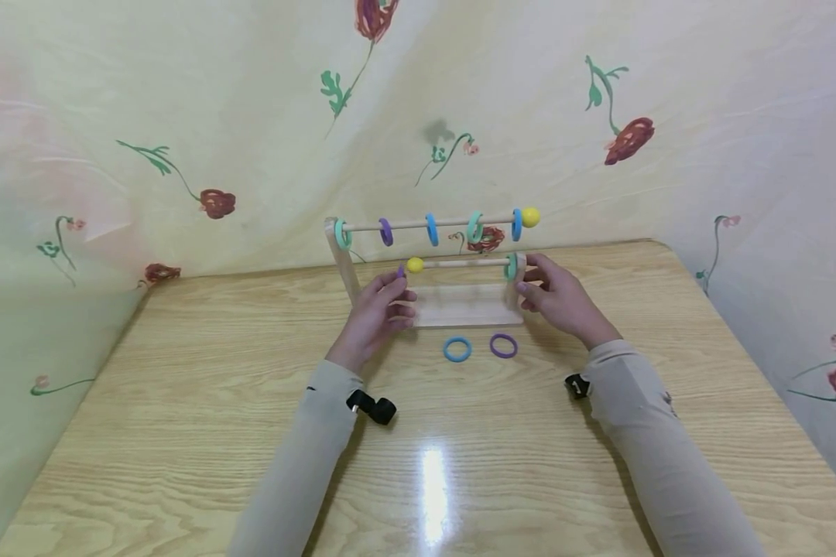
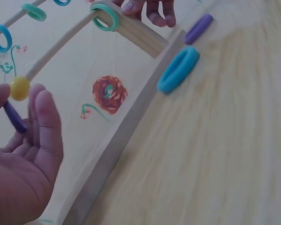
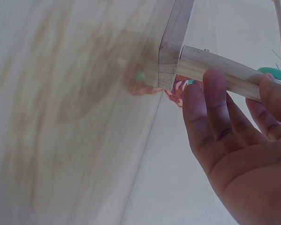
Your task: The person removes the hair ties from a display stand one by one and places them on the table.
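A wooden stand (image 1: pixel 460 307) carries two horizontal rods. My left hand (image 1: pixel 371 319) pinches a purple ring (image 2: pixel 15 117) between thumb and fingers, right by the yellow ball (image 1: pixel 415 265) at the free left end of the lower rod (image 1: pixel 463 263). At that rod's right end hangs a green ring (image 1: pixel 510 268), close to the post. My right hand (image 1: pixel 564 303) grips the short right post (image 3: pixel 225 75), thumb on one side and fingers on the other. In the head view the fingers mostly hide the pinched ring.
Several green, purple and blue rings hang along the upper rod (image 1: pixel 407 226), which ends in another yellow ball (image 1: pixel 531 217). In front of the base, a blue ring (image 1: pixel 457 360) and a purple ring (image 1: pixel 505 357) lie on the table (image 1: pixel 237 402). A flowered cloth (image 1: pixel 265 116) hangs behind.
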The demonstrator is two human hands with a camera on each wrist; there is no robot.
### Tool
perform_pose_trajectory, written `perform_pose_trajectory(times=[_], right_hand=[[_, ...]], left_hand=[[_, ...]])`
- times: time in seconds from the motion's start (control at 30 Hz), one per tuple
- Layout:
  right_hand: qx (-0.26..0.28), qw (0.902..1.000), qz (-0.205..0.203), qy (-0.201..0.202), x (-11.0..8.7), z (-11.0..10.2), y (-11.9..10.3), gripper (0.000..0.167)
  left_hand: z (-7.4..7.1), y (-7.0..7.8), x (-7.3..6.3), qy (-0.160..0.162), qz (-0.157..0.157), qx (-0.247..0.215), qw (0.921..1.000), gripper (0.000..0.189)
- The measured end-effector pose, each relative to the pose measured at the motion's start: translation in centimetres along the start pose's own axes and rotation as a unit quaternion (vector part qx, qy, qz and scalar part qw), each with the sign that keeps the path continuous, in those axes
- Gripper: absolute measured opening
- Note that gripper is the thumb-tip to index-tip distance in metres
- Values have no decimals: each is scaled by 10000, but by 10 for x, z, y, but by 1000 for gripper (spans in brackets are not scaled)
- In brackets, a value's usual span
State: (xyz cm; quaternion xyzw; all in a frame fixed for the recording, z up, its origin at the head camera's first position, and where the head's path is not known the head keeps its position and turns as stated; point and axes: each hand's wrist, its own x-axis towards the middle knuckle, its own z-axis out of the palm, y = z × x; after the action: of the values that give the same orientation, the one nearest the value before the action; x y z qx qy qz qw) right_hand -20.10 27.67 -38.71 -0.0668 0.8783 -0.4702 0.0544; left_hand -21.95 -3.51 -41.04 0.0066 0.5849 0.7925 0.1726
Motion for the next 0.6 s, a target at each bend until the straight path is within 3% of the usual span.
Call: perform_pose_trajectory(times=[0.13,0.23,0.43,0.6], right_hand=[[-13,10000,11,7,1,0,1,47],[-22,10000,33,-3,1,-1,1,48],[-11,10000,48,-17,2,-1,3,51],[-10,10000,-16,-40,2,-1,4,50]], left_hand=[[-8,2,-9,-204,-129,726,9971,49],[-10,4,-17,-455,-166,1324,9900,45],[-9,1,-25,-939,-170,2233,9701,39],[-11,-3,-27,-1244,-130,2919,9482,32]])
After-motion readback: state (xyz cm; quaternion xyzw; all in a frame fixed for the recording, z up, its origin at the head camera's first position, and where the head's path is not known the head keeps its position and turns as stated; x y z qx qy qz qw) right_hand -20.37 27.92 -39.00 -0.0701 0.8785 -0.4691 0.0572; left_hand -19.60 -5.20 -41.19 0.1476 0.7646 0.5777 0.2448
